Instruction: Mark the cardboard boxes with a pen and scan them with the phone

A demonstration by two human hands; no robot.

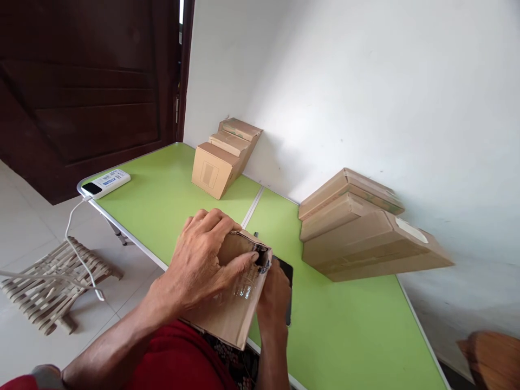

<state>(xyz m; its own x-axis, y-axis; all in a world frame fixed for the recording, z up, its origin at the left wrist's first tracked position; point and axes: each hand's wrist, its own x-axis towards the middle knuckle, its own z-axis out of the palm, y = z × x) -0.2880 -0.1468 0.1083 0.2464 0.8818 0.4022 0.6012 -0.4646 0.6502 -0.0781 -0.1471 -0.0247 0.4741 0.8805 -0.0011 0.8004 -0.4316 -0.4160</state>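
My left hand (201, 260) is wrapped over the open top of a small brown cardboard box (233, 314) that I hold upright at the near edge of the green table (337, 336). Clear plastic shows at the box's mouth under my thumb. My right hand (274, 298) is closed on the box's right side, beside a flat black phone-like object (286, 271) that lies partly hidden behind the box and my fingers.
A stepped row of small cardboard boxes (223, 157) leans on the white wall at the back. A pile of flat long boxes (361, 227) sits on the right. A white power bank (106, 182) with a cable lies at the table's left corner. A folded slatted chair (49, 287) lies on the floor.
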